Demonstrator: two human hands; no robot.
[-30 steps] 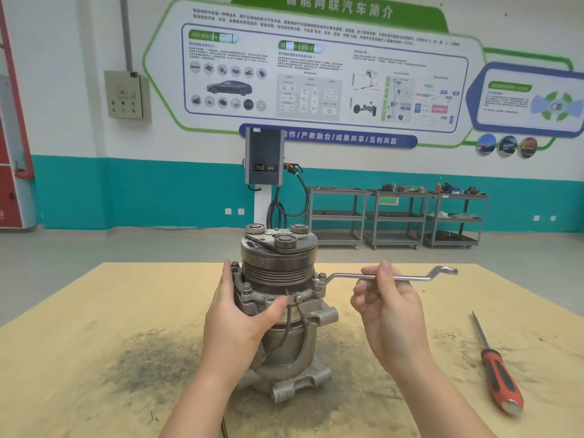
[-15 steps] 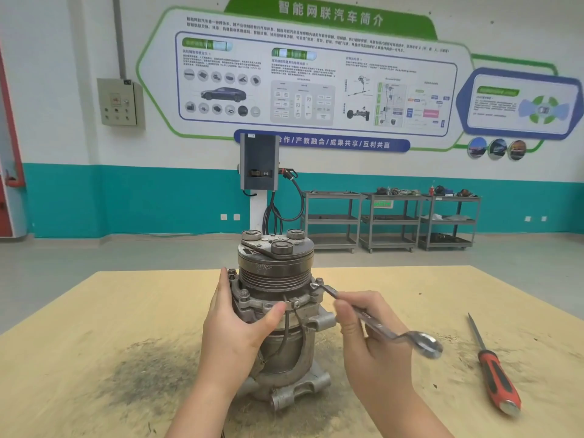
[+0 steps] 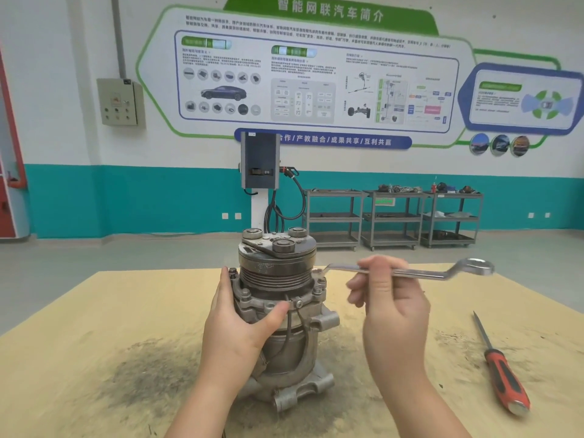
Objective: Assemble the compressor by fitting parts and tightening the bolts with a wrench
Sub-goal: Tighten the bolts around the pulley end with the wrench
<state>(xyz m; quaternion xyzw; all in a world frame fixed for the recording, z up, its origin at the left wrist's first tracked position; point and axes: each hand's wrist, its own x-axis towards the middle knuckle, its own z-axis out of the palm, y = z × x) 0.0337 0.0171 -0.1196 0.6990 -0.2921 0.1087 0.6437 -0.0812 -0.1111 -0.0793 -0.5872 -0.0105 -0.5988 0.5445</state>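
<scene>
Two hands share the work: my left hand (image 3: 240, 324) grips the compressor (image 3: 279, 311) body so it cannot turn, while my right hand (image 3: 387, 298) pinches the wrench (image 3: 410, 272) shank, its ring end at a flange bolt (image 3: 319, 281). Upright on the dusty tabletop (image 3: 94, 343), the compressor looks grimy, grooved pulley on top.

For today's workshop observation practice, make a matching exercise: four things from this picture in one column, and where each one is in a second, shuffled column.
1. wrench
2. screwdriver
3. compressor
4. left hand

A. lying on the table at the right
B. gripping the compressor's side
C. standing upright on the table
D. held in the right hand

Pairs: 1-D, 2-A, 3-C, 4-B
</scene>
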